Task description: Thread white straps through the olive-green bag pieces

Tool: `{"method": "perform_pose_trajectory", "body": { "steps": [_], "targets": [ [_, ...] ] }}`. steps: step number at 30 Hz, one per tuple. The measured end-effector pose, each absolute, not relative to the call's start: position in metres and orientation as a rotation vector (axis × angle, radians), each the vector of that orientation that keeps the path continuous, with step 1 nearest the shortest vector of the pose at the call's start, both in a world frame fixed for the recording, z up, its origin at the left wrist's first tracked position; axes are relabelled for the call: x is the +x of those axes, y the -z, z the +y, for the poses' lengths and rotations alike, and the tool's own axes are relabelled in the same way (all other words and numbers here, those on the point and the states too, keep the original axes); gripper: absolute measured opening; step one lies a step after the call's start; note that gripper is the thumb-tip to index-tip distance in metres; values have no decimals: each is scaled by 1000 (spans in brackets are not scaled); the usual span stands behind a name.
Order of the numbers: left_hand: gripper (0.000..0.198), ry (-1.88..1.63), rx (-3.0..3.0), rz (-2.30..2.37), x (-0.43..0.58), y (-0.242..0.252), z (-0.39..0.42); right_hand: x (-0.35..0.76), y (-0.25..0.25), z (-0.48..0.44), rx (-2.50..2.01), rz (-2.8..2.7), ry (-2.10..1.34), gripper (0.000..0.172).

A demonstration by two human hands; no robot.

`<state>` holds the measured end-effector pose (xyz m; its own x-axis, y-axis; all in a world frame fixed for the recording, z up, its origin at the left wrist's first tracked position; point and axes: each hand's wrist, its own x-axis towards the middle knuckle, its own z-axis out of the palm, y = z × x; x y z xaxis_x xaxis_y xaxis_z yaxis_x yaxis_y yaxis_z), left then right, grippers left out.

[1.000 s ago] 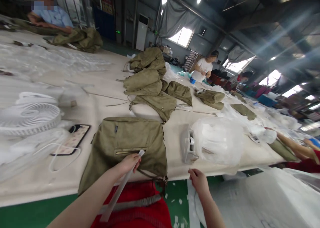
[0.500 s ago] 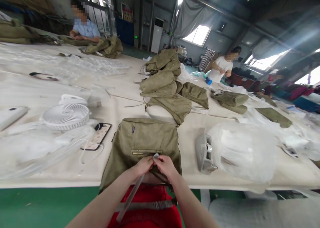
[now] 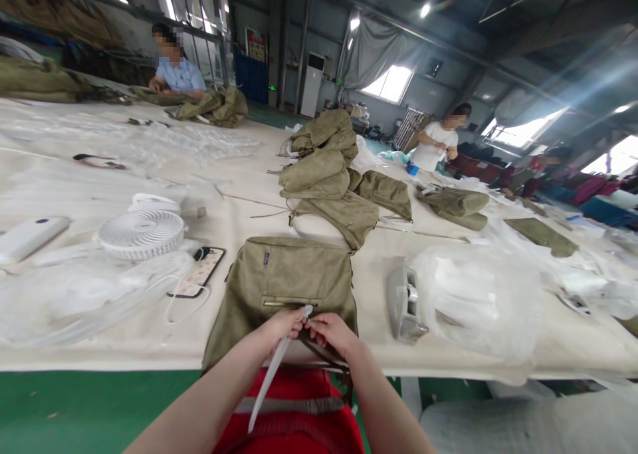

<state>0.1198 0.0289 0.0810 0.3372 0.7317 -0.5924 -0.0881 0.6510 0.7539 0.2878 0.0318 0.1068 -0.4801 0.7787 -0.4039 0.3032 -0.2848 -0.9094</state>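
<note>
An olive-green bag (image 3: 304,268) with a zipped front pocket lies at the table's front edge, close to my body. My left hand (image 3: 286,324) is closed on a whitish strip (image 3: 270,382), whose long end hangs down over my red clothing while its short tip pokes up above the fingers. Fingertip to fingertip with it, my right hand (image 3: 333,332) pinches something small at the strip's upper part; the fingers hide what it is. Below the right hand a dark strap (image 3: 319,353) runs across the bag's lower part.
Left of the bag are a white fan (image 3: 142,233), a patterned phone (image 3: 202,274) with a cable, and plastic sheeting. On the right stands a grey dispenser-like object (image 3: 403,304) beside a plastic bag (image 3: 478,301). More olive bags (image 3: 319,168) are piled ahead. Co-workers are farther back.
My right hand has shifted slightly down and right, its fingers now lower on the strip. The strip's hanging end has swung right. The view has tilted a little.
</note>
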Motion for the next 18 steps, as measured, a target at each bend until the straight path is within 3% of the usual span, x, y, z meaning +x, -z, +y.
{"method": "perform_pose_trajectory", "body": {
  "steps": [4,10,18],
  "targets": [
    [26,-519,538,930,113,-95,18,282,-97,30,-1339,-1657,-1786,31],
    [30,-542,227,653,117,-95,4,273,-66,23,-1372,-1654,-1570,19],
    [38,-526,222,678,123,-88,6,270,-73,37,-1572,-1648,-1665,16]
  ]
}}
